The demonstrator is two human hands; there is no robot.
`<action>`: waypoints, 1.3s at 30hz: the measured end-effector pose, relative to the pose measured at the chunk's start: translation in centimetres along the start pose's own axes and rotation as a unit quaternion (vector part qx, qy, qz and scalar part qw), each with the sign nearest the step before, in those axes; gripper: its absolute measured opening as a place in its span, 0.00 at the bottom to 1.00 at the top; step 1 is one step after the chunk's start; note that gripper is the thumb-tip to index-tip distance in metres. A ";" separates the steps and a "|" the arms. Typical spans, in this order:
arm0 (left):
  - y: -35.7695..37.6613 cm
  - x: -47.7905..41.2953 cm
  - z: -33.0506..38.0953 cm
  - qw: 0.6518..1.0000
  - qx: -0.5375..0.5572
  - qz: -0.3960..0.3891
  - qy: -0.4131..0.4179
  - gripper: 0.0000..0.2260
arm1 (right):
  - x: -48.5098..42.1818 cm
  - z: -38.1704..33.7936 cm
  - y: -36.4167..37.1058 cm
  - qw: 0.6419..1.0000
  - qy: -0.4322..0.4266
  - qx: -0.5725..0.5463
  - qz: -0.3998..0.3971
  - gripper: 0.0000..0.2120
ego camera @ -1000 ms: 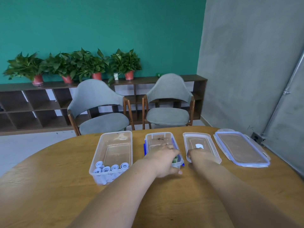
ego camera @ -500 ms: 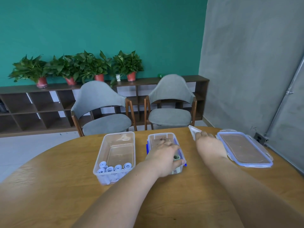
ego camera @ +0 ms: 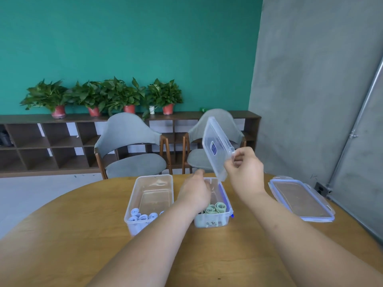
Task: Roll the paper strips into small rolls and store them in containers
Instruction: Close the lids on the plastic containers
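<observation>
Right grip (ego camera: 246, 170) pinches the small lid (ego camera: 214, 141), tilted above the green-roll container (ego camera: 211, 221); left grip (ego camera: 194, 193) lies over its left rim, hold unclear. Large lid (ego camera: 300, 200) lies near the desk (ego camera: 62, 245) right edge.

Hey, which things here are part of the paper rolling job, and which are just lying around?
Job: small lid in the right hand; small container with green rolls; larger container with pale blue rolls; large lid.
Just there: two chairs; potted plants; shelf unit.

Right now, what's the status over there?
Right hand pinches small lid, tilted above green-roll box. Left hand on that box's rim. Nothing else blocking.
</observation>
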State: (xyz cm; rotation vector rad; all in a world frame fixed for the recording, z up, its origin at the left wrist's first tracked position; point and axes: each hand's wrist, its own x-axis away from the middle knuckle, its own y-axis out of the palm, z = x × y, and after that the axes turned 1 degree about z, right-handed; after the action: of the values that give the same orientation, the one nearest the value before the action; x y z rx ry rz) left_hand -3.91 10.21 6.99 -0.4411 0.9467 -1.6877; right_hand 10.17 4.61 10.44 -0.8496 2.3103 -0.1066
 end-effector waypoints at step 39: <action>6.3 -1.6 -5.2 0.979 0.021 0.009 -0.201 0.13 | 4.8 12.3 6.2 0.953 0.207 0.174 -0.137 0.11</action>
State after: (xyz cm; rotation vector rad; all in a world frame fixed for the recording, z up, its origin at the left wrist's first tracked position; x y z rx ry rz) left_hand -3.02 13.05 -0.79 -0.7120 0.6146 -1.5211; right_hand 11.61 8.31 -3.56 -1.0292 2.4231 -0.8613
